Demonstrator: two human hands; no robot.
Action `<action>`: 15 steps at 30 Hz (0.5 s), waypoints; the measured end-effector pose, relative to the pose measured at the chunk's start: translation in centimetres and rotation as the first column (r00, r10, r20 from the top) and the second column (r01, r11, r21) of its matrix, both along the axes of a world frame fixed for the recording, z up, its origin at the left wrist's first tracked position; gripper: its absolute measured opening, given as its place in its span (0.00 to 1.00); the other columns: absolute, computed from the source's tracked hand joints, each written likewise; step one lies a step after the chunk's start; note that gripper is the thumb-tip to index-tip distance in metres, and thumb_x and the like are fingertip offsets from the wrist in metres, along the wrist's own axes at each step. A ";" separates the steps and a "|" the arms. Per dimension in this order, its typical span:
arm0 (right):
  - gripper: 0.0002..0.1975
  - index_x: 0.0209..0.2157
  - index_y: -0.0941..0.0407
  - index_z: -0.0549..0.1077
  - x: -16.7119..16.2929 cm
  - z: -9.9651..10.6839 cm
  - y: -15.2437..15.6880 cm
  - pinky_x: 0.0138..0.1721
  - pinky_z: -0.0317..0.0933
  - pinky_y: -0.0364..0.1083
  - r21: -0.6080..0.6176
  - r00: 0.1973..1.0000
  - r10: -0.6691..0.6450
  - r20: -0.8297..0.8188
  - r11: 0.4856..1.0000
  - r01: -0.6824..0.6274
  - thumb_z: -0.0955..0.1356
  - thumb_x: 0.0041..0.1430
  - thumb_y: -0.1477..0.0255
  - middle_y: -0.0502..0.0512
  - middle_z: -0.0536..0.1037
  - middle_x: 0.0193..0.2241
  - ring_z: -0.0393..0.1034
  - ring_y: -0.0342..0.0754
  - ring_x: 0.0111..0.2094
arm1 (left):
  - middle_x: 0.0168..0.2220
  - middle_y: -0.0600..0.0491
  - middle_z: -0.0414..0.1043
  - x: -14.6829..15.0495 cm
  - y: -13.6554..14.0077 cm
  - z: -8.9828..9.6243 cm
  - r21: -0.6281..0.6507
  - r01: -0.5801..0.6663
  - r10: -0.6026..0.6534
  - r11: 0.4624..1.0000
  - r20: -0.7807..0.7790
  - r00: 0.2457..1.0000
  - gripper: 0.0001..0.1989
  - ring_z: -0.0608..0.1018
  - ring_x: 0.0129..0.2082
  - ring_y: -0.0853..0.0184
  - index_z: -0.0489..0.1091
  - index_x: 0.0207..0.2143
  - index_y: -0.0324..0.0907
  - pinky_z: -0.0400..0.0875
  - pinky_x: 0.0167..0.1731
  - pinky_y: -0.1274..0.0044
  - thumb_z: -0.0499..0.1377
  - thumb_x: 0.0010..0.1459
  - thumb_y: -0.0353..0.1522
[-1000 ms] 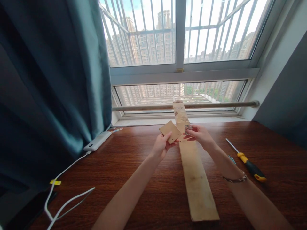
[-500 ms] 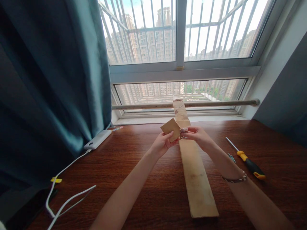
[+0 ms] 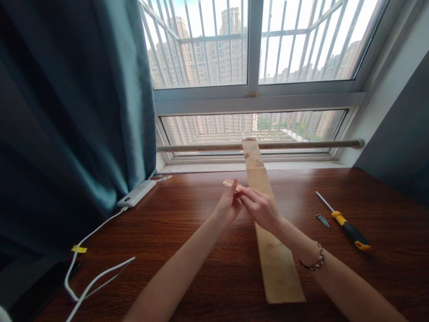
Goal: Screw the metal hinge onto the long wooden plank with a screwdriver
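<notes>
A small flat piece of wood [image 3: 228,183] is pinched in my left hand [image 3: 228,206], thumb on top; it now shows nearly edge-on. My right hand [image 3: 259,205] has its fingers closed at the near right end of that piece. A small metal piece [image 3: 239,200] glints between the two hands, mostly hidden by fingers, so its kind does not show. Under my right hand and wrist lies a long wooden board [image 3: 279,268], running from the near table edge toward the window.
On the right lie a yellow and black screwdriver [image 3: 350,230] and several screws [image 3: 323,220]. A white power bank [image 3: 137,193] with a white cable [image 3: 97,230] sits at left by the curtain [image 3: 127,112]. A horizontal pipe [image 3: 301,145] crosses before the window.
My left hand has turned the wood piece from face-on to nearly edge-on. My right hand has moved left and toward me, closing in against it. The board's middle is more exposed.
</notes>
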State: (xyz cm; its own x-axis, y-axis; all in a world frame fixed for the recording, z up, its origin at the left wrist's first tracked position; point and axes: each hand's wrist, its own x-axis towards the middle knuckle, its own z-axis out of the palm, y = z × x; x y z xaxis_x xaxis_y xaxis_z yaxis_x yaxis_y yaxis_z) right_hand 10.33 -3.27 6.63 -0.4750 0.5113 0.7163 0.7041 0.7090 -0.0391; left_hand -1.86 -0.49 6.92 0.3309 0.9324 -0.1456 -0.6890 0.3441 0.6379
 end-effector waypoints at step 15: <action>0.20 0.34 0.60 0.74 4.1 -1.0 4.9 0.26 0.66 0.43 -0.577 0.404 -0.425 -0.810 0.702 -0.418 0.74 0.38 0.65 0.54 0.77 0.24 0.71 0.45 0.25 | 0.32 0.43 0.74 0.0 2.5 -2.8 -0.089 -0.119 0.118 0.989 -0.014 0.993 0.11 0.77 0.37 0.62 0.66 0.31 0.34 0.74 0.37 0.72 0.49 0.46 0.18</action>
